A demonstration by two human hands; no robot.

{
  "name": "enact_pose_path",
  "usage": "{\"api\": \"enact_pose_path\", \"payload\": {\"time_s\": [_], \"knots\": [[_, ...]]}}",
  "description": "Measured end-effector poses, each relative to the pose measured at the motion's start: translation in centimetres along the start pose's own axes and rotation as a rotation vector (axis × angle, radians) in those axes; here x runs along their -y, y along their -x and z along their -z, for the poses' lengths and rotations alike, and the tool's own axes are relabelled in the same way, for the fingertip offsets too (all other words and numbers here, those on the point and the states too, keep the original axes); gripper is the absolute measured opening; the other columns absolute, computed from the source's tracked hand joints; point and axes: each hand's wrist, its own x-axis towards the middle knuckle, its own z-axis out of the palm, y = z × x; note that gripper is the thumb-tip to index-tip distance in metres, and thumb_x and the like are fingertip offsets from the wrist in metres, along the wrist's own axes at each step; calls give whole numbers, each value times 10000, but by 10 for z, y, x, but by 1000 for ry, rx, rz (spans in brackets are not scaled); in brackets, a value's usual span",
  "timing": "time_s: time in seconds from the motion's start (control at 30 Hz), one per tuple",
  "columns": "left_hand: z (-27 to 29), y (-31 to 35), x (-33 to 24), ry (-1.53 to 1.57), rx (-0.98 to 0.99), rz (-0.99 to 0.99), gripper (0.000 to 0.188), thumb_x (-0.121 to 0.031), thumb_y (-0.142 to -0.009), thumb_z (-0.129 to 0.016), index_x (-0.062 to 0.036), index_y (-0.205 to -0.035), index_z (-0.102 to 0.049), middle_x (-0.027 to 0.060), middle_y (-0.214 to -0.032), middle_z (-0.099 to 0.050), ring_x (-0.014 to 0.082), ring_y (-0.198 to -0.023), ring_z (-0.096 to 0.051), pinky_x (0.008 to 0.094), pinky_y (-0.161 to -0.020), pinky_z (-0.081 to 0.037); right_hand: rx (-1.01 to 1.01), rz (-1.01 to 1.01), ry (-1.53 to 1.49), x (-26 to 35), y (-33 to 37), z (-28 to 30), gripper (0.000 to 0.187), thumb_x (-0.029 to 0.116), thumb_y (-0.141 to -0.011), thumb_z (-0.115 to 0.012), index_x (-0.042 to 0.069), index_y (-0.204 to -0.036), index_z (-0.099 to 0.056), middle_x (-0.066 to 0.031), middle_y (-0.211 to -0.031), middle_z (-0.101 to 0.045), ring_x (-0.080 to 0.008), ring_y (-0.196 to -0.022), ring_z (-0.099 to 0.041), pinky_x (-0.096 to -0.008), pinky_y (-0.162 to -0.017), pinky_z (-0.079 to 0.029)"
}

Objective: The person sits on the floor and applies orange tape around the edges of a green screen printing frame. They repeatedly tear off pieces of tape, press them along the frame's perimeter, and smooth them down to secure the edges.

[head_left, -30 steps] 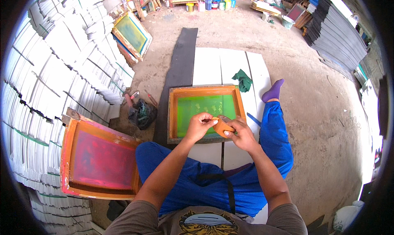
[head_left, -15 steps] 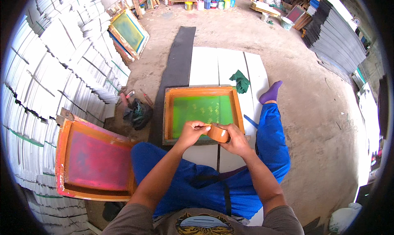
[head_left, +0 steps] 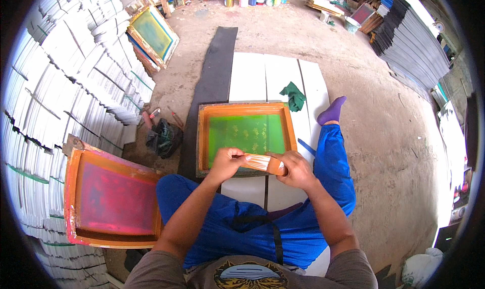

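Over the near side of the rectangular brown wooden frame with green mesh (head_left: 246,129), we gripped the round, glossy brown tape roll (head_left: 276,166) in our right hand (head_left: 298,171), its shiny strip (head_left: 257,161) running lengthwise leftward to our left hand (head_left: 227,164), which pinched the end.

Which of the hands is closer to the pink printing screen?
Left. The left hand, pinching the tape strip, is to the right of the pink printing screen; the right hand, holding the brown tape roll, is farther right.
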Motion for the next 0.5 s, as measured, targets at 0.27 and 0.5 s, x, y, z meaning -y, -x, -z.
{"api": "enact_pose_path", "payload": {"time_s": [0.27,0.5], "knots": [[78,11,12,75,-166,38,215,-161,-891,-802,47,-896,-748,41,-784,-708,114,-682,-628,288,-628,-505,-98,-47,143,-51,24,26,505,28,-644,-794,41,-1138,-689,-162,-984,-706,-366,-953,-684,-447,-844,-552],[130,17,97,-36,-221,289,220,-184,-869,-831,20,-845,-752,39,-755,-700,112,-690,-615,283,-659,-480,218,-550,-59,-104,51,16,464,57,-628,-787,-12,-1075,-683,-175,-1046,-698,-361,-970,-687,-419,-845,-555]]}}
